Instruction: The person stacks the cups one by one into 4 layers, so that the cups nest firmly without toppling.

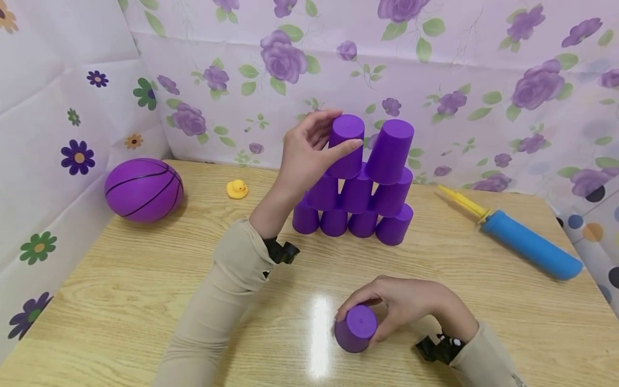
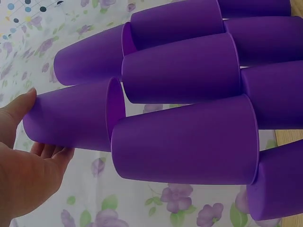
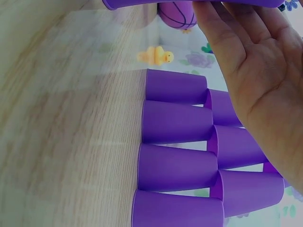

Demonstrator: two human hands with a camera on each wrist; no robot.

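Observation:
Purple cups point(image 1: 356, 191) stand upside down in a stack: several in the bottom row, three above, two on top. My left hand point(image 1: 307, 153) holds the left cup of the top row point(image 1: 349, 129), thumb on the near side and fingers behind. In the left wrist view that cup point(image 2: 71, 116) has its rim over the cups below. Nearer me, my right hand point(image 1: 408, 301) grips another upside-down purple cup point(image 1: 355, 328) between thumb and fingers, low over the table. Only an edge of this cup point(image 3: 151, 4) shows in the right wrist view.
A purple basketball point(image 1: 144, 190) sits at the table's back left, with a small yellow rubber duck point(image 1: 237, 189) between it and the stack. To the right lies a blue hand pump point(image 1: 529, 243) with a yellow nozzle. Flowered sheets point(image 1: 329, 70) hang behind the wooden table point(image 1: 145, 301).

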